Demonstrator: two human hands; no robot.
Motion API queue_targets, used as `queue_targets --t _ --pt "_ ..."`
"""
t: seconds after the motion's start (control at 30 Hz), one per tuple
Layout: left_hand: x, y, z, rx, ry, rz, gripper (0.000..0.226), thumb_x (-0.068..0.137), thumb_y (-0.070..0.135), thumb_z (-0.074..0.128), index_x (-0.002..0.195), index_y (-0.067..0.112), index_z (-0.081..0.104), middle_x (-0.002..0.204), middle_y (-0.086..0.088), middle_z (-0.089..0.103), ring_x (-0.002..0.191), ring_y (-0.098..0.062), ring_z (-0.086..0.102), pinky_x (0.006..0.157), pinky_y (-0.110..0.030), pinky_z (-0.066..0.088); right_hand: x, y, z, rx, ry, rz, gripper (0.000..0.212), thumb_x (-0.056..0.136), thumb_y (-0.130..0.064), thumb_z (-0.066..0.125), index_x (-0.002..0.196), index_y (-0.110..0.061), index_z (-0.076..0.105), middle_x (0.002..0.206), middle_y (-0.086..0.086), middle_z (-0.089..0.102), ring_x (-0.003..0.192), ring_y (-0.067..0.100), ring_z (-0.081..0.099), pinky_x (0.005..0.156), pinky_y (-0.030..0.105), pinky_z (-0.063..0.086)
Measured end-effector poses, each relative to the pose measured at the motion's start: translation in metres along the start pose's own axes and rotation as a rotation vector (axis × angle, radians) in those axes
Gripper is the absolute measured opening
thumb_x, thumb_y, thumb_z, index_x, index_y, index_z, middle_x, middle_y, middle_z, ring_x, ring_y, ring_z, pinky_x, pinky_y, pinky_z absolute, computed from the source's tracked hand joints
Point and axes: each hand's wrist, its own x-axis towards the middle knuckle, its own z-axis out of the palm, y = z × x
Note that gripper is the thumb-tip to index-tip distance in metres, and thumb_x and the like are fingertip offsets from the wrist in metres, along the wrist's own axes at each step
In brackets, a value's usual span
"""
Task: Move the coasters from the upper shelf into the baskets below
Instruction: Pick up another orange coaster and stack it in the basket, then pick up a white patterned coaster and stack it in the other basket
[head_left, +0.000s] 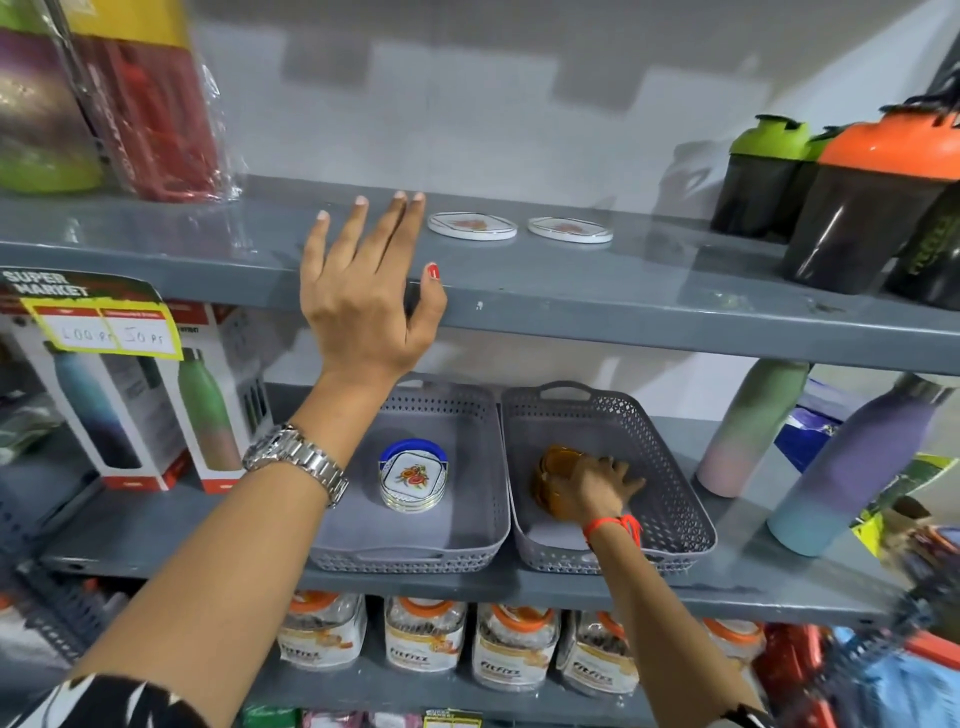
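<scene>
Two grey perforated plastic baskets sit side by side on the lower grey metal shelf (519, 584). The left basket (467, 540) holds a stack of white square-patterned coasters (413, 480) topped by a blue-rimmed one. In the right basket (675, 499), the right hand (597, 486) closes its fingers on an amber translucent round coaster stack (550, 480). On the upper grey shelf (623, 306), two white round coasters (519, 228) lie flat, just beside the spread, empty fingers (410, 218) of the left hand (363, 291)
</scene>
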Motion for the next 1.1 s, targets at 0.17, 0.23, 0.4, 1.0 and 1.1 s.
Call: queue_targets --t 0.17,0.23,0.4,1.0,1.1 --pt "-0.004 0.003 -0.003 -0.011 -0.022 -0.003 0.049 0.095 0.034 0.037 0.133 0.012 0.058 0.126 -0.004 0.065 0.121 -0.029 0.056 0.110 -0.045 0.030 -0.046 -0.010 -0.031 0.241 0.626 -0.199 0.034 0.080 -0.033 0.056 0.102 -0.009 0.066 0.107 0.015 0.068 0.101 0.035 0.055 0.094 0.048 0.041" --pt "-0.004 0.004 -0.004 -0.021 -0.042 -0.011 0.050 0.094 0.035 0.036 0.132 0.012 0.059 0.127 -0.005 0.064 0.122 -0.028 0.056 0.109 -0.046 0.031 -0.069 -0.016 -0.053 0.419 1.103 -0.327 0.016 0.078 -0.025 0.057 0.084 -0.016 0.069 0.089 0.007 0.072 0.085 0.029 0.055 0.090 0.049 0.042" --pt "-0.003 0.005 -0.006 -0.052 -0.074 -0.028 0.050 0.094 0.034 0.037 0.132 0.011 0.058 0.129 -0.006 0.062 0.126 -0.027 0.053 0.109 -0.046 0.032 -0.106 -0.043 -0.142 0.686 1.402 -0.523 0.009 0.082 -0.016 0.059 0.085 -0.020 0.066 0.082 0.005 0.068 0.079 0.029 0.056 0.091 0.046 0.036" --pt "0.004 0.006 -0.016 -0.090 -0.123 -0.027 0.049 0.092 0.033 0.040 0.130 0.009 0.060 0.134 -0.006 0.058 0.127 -0.027 0.052 0.110 -0.045 0.032 -0.009 -0.185 -0.265 0.047 -0.008 -0.504 0.070 0.069 -0.065 0.069 0.106 -0.010 0.049 0.114 0.009 0.055 0.108 0.028 0.050 0.091 0.039 0.043" --pt "0.006 0.006 -0.016 -0.101 -0.114 -0.026 0.049 0.092 0.032 0.040 0.130 0.009 0.061 0.133 -0.006 0.059 0.127 -0.026 0.052 0.110 -0.044 0.032 -0.002 -0.186 -0.264 0.163 -0.055 -0.504 0.061 0.064 -0.063 0.075 0.078 -0.011 0.046 0.087 0.004 0.051 0.081 0.022 0.048 0.061 0.029 0.037"
